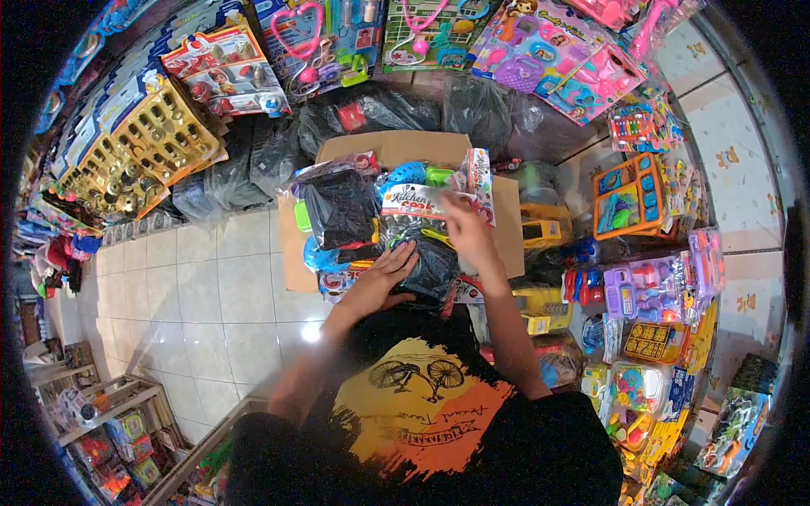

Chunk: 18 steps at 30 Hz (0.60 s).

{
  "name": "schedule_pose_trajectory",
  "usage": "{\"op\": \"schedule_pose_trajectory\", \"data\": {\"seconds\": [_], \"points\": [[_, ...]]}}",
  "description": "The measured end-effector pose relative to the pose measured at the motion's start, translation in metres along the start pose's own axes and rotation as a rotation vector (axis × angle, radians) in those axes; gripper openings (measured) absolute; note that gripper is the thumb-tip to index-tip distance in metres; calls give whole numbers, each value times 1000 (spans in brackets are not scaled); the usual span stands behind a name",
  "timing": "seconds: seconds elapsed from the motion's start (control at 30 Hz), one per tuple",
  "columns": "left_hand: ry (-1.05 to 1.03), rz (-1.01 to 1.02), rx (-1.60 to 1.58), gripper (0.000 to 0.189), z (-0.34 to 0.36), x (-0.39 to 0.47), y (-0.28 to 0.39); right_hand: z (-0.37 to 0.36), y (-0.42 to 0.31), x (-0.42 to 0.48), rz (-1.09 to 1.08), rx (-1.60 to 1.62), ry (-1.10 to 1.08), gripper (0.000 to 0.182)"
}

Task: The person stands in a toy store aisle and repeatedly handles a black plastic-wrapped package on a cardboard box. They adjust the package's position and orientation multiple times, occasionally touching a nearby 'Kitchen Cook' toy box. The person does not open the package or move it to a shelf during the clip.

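An open cardboard box [392,147] stands before me, full of bagged toy kitchen sets with printed header cards. My left hand [389,269] rests with its fingers spread on a plastic bag holding dark toy cookware [431,272]. Over the upper right part of that bag is my right hand [465,221], blurred, near a white header card [411,201]; whether it grips anything is unclear. To the left lies another bag with a black item [340,209]. Blue [408,174] and green plastic toy parts show at the box's back.
Carded toys, including a toy doctor set [323,44], hang behind the box above black plastic bundles [373,114]. Packaged toys such as an orange tray set [629,196] line the right side. A tiled floor [243,284] shows at left, with a shelf rack [107,411] at lower left.
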<state>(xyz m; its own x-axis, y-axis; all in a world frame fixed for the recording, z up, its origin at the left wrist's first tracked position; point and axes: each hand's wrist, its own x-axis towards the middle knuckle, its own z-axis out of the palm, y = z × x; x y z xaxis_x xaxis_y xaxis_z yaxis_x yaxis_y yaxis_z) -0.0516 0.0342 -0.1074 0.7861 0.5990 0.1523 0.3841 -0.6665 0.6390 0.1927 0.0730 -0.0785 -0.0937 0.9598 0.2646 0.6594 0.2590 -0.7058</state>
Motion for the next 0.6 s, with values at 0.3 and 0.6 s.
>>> {"op": "schedule_pose_trajectory", "data": {"seconds": [0.3, 0.6], "points": [[8, 3, -4, 85, 3, -1, -3, -1, -29, 34, 153, -141, -92, 40], [5, 17, -24, 84, 4, -2, -3, 2, -42, 57, 117, -143, -245, 35]]}}
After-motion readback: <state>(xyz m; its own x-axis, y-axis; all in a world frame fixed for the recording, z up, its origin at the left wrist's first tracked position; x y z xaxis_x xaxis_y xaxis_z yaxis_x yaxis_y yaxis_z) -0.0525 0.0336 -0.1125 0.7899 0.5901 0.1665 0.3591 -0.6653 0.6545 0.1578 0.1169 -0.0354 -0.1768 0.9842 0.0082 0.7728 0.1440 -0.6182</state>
